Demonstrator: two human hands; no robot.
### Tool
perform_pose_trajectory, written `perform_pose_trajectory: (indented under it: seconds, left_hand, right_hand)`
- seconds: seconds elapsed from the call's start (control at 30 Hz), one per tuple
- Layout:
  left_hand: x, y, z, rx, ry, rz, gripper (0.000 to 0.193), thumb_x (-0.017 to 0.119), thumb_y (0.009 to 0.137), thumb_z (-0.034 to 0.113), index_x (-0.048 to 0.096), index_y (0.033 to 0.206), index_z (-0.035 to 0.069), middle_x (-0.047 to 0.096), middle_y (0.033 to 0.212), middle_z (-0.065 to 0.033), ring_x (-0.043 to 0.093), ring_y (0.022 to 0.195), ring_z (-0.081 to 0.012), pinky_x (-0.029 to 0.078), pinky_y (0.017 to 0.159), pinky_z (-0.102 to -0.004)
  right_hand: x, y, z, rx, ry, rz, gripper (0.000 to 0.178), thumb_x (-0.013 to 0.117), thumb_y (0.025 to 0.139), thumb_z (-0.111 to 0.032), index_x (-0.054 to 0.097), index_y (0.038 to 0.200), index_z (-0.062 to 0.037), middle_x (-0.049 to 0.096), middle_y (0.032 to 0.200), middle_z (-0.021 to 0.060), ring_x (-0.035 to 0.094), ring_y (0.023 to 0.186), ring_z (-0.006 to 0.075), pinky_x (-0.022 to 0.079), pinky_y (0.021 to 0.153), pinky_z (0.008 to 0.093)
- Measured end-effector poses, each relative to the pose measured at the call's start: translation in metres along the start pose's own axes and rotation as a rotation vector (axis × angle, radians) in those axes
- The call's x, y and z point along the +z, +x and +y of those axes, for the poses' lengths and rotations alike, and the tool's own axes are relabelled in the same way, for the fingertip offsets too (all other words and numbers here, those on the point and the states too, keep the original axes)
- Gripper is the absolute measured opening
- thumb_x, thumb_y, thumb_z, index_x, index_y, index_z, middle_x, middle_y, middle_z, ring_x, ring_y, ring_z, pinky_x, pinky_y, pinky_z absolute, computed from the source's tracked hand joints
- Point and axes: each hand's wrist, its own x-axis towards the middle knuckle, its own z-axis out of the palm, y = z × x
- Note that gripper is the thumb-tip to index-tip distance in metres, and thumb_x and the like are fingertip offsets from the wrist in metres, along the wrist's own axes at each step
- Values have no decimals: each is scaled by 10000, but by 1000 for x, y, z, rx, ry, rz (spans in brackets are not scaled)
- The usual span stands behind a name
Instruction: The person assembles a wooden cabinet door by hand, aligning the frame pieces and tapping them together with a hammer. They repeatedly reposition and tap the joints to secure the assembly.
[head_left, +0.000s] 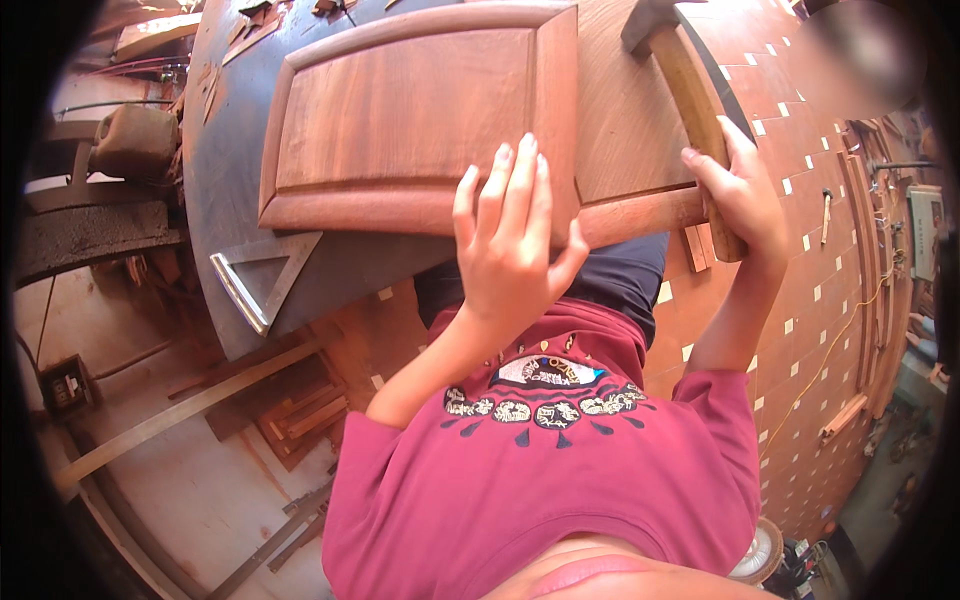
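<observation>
A reddish-brown framed wooden panel door [400,110] lies across the dark worktable [225,190], its near right part reaching over my lap. My left hand [512,225] rests on its lower frame and panel, fingers stretched out and holding nothing. My right hand [742,195] is wrapped round the wooden handle of a hammer [688,95], beside the door's right end. The hammer's dark head is at the far end, over the door's right panel. Left of the door's near corner, a triangular set square [285,280] with a shiny metal edge lies on the table.
Wood scraps [250,30] litter the table's far left. A brown jerrycan [135,140] stands left of it. At the lower left runs a long wooden strip [200,408]. Another hammer-like tool [826,215] lies on the red tiled floor [790,330]. Long planks [870,280] line the right side.
</observation>
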Motion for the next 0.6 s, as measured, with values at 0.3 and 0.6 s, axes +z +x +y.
perform_pose_trajectory:
  seconds: [0.3,0.6]
  left_hand:
    - [-42,-52,-11,47,-6,-129,562,718,735,222,670,1209,-76,647,1364,-207,558,1319,-364,348,1151,-548]
    - [-48,-51,-6,57,-49,-203,676,743,668,114,610,1290,-117,607,1393,-266,516,1343,-440,312,1164,-595]
  right_hand:
    - [-7,-4,-22,84,72,-92,601,664,871,-200,520,1356,125,705,965,242,658,788,278,517,778,411]
    - [-3,-5,2,5,74,28,710,678,875,-250,465,1428,142,658,1259,299,684,1021,355,507,928,418]
